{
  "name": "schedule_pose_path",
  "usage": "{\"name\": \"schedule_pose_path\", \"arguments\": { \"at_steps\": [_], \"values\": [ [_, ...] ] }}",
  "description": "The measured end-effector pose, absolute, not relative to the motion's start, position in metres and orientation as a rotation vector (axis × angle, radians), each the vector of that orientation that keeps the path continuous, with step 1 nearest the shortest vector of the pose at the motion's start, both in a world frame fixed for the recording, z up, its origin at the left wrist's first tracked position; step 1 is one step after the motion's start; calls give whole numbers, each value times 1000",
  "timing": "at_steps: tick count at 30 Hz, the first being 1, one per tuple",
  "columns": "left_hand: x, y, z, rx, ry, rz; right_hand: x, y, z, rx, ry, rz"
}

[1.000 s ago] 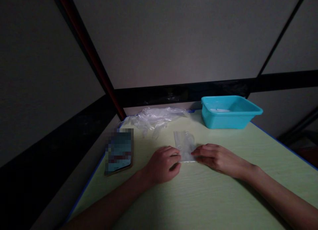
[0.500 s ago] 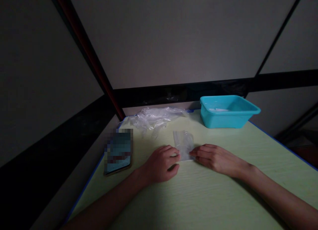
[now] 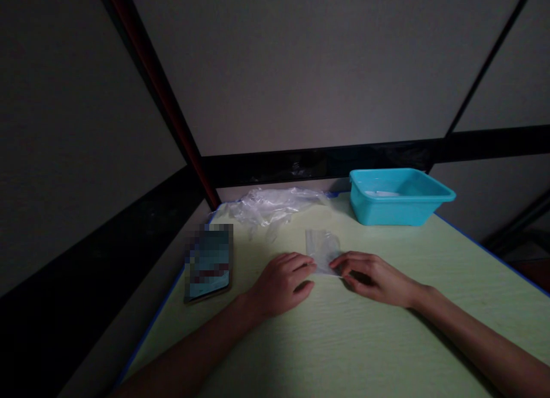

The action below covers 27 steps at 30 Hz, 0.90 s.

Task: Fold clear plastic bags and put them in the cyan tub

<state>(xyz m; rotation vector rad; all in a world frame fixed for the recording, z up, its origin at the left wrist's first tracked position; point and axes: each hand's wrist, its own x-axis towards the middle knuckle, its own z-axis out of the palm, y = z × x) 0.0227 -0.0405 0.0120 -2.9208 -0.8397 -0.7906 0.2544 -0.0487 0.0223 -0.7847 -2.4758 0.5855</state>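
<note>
A small clear plastic bag (image 3: 322,250) lies flat on the pale green table between my hands. My left hand (image 3: 283,282) rests at the bag's left edge, fingertips on it and the thumb held apart, so it is open. At the lower right corner of the bag, my right hand (image 3: 370,275) has its thumb and fingers curled together in a pinch on the plastic. One finger of that hand reaches onto the bag's surface.
Crumpled clear plastic (image 3: 279,204) lies along the table's back edge. A turquoise basin (image 3: 395,209) with something white inside stands at the back right. On the left is a phone (image 3: 210,269), partly pixelated. A wall panel (image 3: 309,71) rises behind the table.
My right thumb and fingers have drawn into a pinch at the bag's corner, where they lay flatter before. My left hand stays at the bag's left edge. The whole view has shifted slightly.
</note>
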Motion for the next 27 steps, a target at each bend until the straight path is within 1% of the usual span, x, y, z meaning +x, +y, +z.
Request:
{"name": "schedule_pose_path", "arguments": {
  "at_steps": [5,15,23,27],
  "values": [
    [22,-38,10,-2856,-785,-879,255,-49,23,-787,-2487,588],
    [21,-38,11,-2876,-760,-923,258,-49,26,-776,-2506,531],
    [22,-39,11,-2887,-766,-874,256,-53,28,-746,-2526,487],
    [22,-39,11,-2895,-735,-882,256,-54,27,-705,-2580,392]
  ]
}}
